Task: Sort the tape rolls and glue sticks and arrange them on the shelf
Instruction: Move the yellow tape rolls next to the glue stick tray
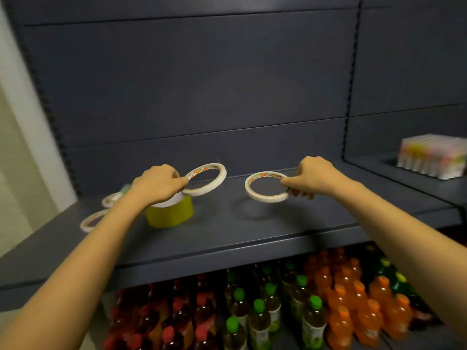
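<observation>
Left hand [158, 183] pinches a thin white tape roll [202, 192], tilted, just above the wide yellow tape roll [169, 214] standing on the shelf [252, 231]. Right hand [313, 176] pinches a second thin roll [265, 199], held roughly level over the mid-shelf, with its shadow beneath. Two more thin rolls [92, 221] lie flat at the far left. Bottles [278, 311] fill the tier below.

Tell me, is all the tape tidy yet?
Not yet. Nothing looks sorted: a yellow roll and two thin rolls lie loose on the shelf. The left hand holds one thin roll, the right hand another thin roll. All need arranging; no glue sticks show clearly.
</observation>
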Available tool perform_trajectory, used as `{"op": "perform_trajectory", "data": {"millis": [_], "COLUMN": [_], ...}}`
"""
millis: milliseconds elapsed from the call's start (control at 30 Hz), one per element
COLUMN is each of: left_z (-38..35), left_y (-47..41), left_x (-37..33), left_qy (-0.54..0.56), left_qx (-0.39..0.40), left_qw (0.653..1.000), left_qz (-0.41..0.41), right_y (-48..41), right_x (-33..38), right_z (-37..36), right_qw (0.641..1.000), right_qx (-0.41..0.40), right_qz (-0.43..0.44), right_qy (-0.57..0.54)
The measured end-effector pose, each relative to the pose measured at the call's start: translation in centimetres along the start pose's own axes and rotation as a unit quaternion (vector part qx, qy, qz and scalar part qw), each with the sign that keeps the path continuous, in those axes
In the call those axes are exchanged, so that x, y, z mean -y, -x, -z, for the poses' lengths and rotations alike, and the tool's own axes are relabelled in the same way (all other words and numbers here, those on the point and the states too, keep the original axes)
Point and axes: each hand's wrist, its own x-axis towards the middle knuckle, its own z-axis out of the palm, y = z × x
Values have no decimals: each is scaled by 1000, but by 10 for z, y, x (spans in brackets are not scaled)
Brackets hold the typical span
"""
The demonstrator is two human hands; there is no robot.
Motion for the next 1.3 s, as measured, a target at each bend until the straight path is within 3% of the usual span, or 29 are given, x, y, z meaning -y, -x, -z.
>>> {"op": "perform_trajectory", "data": {"millis": [433,867,1067,1300], "left_z": [-111,-180,-198,-225], "left_y": [-1,38,30,-14], "left_x": [-323,-563,-651,-760], "left_qy": [18,49,55,38], "left_qx": [49,50,36,22], "left_qw": [974,944,921,922], "left_qz": [-222,-323,-384,-384], "right_y": [103,184,186,160], "right_x": [-255,-464,-537,-628], "right_z": [152,261,293,335], "right_qw": [972,920,912,900], "right_qx": [-76,-156,-165,-175], "right_qz": [-198,-318,-340,-355], "right_qy": [97,167,158,182]}}
